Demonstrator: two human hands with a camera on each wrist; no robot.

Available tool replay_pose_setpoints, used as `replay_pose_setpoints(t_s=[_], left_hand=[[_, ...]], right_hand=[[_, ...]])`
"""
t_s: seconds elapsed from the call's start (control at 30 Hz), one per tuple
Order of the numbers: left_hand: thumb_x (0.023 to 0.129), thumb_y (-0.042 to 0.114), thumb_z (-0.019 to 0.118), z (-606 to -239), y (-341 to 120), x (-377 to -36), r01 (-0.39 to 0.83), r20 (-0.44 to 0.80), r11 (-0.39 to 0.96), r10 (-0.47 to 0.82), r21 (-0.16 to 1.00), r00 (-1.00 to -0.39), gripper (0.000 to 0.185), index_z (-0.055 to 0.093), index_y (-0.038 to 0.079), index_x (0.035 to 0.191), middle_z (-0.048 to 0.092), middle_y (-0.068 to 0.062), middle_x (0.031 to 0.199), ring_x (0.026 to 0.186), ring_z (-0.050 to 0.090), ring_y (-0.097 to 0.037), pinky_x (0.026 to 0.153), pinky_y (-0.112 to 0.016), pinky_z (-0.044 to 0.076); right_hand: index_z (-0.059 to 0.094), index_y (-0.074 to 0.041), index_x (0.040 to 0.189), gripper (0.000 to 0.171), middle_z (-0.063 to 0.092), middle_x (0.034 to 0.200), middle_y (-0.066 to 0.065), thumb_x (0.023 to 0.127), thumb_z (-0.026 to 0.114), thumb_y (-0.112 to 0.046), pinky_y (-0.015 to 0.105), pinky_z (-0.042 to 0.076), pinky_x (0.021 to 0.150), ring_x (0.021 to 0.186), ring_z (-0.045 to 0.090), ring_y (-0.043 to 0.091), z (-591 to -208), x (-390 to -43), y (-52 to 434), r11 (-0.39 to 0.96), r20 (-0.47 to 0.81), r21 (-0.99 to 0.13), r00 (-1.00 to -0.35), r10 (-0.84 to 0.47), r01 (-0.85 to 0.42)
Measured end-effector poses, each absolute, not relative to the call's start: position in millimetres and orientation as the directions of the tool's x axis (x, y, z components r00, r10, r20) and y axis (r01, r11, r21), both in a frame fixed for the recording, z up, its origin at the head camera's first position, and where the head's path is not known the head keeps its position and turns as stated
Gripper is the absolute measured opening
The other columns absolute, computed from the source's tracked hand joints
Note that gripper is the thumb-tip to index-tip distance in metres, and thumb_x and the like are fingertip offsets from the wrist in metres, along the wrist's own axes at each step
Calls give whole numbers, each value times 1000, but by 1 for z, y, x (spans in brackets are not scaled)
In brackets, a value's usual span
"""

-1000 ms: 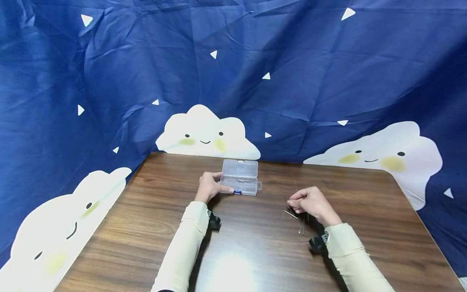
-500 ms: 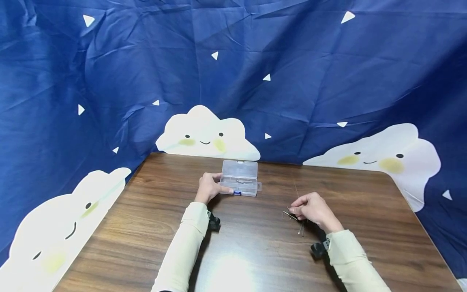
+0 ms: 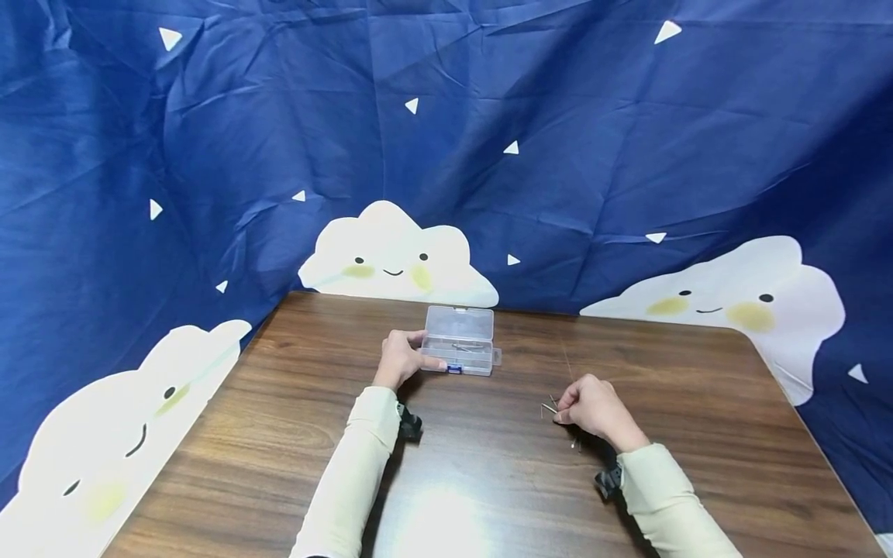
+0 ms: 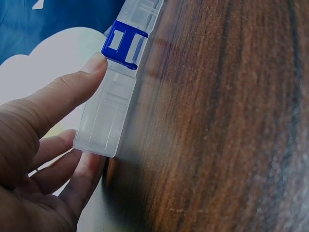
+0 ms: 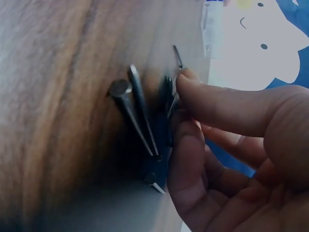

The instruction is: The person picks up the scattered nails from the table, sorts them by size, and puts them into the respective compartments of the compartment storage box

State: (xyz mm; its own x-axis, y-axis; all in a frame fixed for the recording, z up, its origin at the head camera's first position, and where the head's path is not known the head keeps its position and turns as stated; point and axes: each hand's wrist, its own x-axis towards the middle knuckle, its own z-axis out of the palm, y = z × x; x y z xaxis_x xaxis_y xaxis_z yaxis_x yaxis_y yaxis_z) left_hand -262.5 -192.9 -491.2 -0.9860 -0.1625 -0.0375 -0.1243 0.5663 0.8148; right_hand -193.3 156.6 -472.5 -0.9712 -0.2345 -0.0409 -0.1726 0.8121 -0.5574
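Observation:
My left hand [image 3: 399, 358] holds the left end of a clear plastic box [image 3: 469, 369], its thumb on the front beside the blue latch [image 4: 124, 44] and its fingers behind the end wall. The lid [image 3: 459, 322] stands raised, and a few thin metal pieces [image 3: 466, 346] lie in a compartment. My right hand [image 3: 596, 409] is low over loose nails on the table, thumb and forefinger pinching a thin nail [image 5: 177, 55] that is partly hidden by the fingertips. Two nails [image 5: 126, 104] lie close by in the right wrist view, one with its round head toward the camera.
A brown wood-grain table [image 3: 488, 473] bears the box near its back edge. Behind hangs a blue cloth [image 3: 446, 132] with white clouds and triangles. Another small nail tip [image 5: 155, 186] shows below the pair. Dark wrist cameras [image 3: 410, 426] sit under both cuffs.
My right hand has come down and slightly forward over the nails, and its fingertips have closed around one. My left hand and the box have stayed in place.

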Motion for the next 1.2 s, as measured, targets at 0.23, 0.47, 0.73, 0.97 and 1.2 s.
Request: replay_pose_setpoints(t_s=[0.23, 0.47, 0.73, 0.97, 1.2], left_hand=[[50, 21, 103, -492, -193, -262, -122, -36, 561, -162, 819, -986, 80, 74, 11, 123, 68, -11, 126, 123, 50, -33, 110, -41, 36], [49, 21, 103, -492, -194, -262, -123, -37, 570, -160, 812, -986, 80, 74, 11, 123, 68, -11, 126, 122, 47, -35, 111, -42, 35], [50, 23, 103, -491, -194, -262, -113, -27, 575, -155, 810, -988, 80, 74, 10, 123, 69, -10, 126, 122, 47, -35, 111, -42, 34], [49, 23, 103, -492, -194, -263, -105, -19, 580, -153, 808, -988, 80, 74, 11, 123, 69, -10, 125, 121, 48, -35, 110, -42, 35], [48, 23, 103, -492, -194, -262, -111, -20, 578, -162, 809, -987, 80, 74, 11, 122, 69, -10, 125, 120, 48, -35, 110, -42, 35]], right_hand=[[70, -19, 61, 21, 63, 63, -9, 71, 86, -12, 42, 51, 72, 68, 57, 16, -474, -194, 154, 836, -30, -509, -966, -256, -206], [67, -18, 60, 22, 61, 62, -8, 76, 77, -8, 42, 52, 71, 67, 57, 15, -472, -193, 152, 849, -71, -486, -958, -277, -209], [68, -15, 68, 17, 64, 73, -6, 83, 70, -7, 43, 51, 77, 76, 59, 17, -463, -194, 155, 819, -66, -529, -952, -300, -222], [67, -10, 77, 14, 61, 72, -4, 87, 64, -1, 38, 48, 74, 72, 56, 16, -463, -200, 156, 745, -6, -610, -939, -343, -269], [71, 0, 89, 10, 64, 72, 5, 91, 63, 5, 27, 46, 58, 62, 55, 14, -463, -209, 152, 627, 7, -752, -953, -303, -205]])
